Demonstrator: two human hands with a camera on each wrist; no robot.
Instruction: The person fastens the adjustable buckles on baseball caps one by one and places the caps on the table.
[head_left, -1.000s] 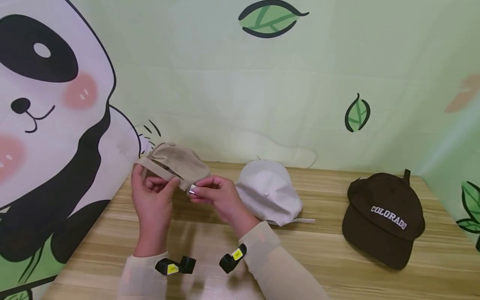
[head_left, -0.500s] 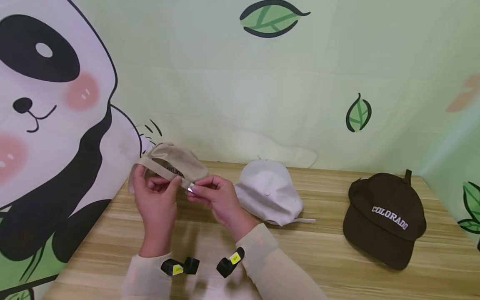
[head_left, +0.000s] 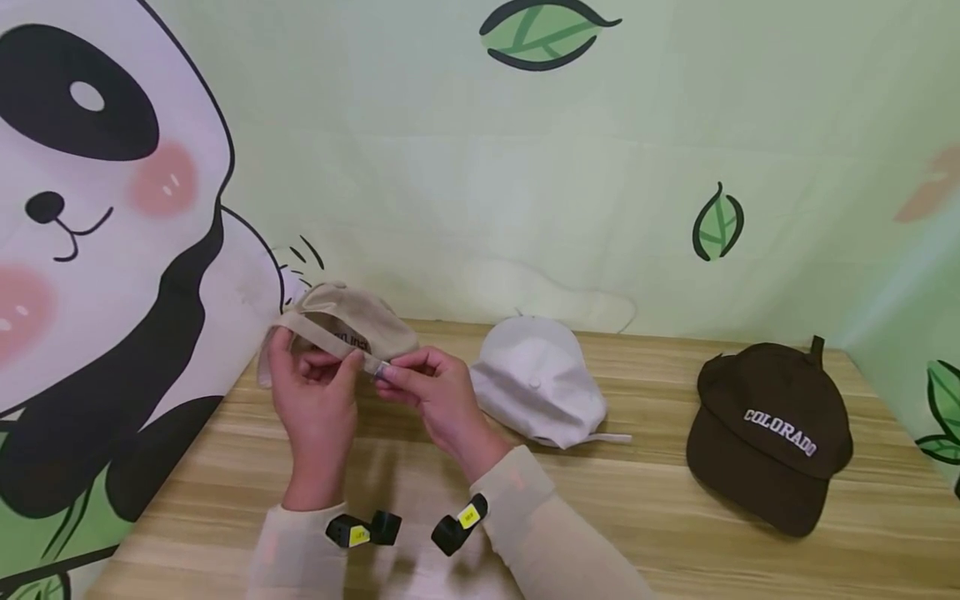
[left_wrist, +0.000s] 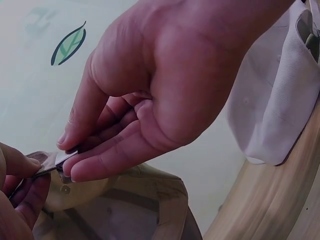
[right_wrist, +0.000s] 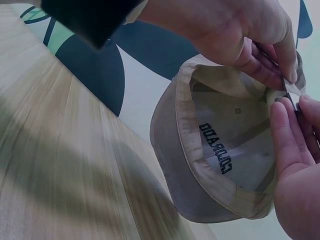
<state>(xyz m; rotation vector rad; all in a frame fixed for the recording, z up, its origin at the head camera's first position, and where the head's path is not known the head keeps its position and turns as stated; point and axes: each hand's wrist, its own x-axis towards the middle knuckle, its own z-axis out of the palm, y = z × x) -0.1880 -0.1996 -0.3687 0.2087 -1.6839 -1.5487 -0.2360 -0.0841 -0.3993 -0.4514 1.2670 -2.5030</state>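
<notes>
A beige baseball cap [head_left: 378, 323] is held up above the wooden table, its open underside showing in the right wrist view. Reversed COLORADO stitching [right_wrist: 216, 148] runs across its inside. My left hand [head_left: 313, 408] pinches the back strap [head_left: 318, 336] between thumb and fingers. At the strap's end, my right hand [head_left: 444, 398] pinches a small metal buckle [left_wrist: 65, 155] between thumb and fingertips. The two hands' fingertips lie close together there. How the strap runs through the buckle is partly hidden by the fingers.
A white cap [head_left: 536, 379], its loose strap sticking out, lies on the table [head_left: 615, 517] just right of my right hand. Farther right lies a dark brown COLORADO cap [head_left: 772, 433]. A printed backdrop [head_left: 420, 167] stands behind and at the left.
Both hands keep their pinch on the strap and buckle. My left hand has shifted slightly right, and the cap has tilted, so more of its inside lettering shows through the back opening.
</notes>
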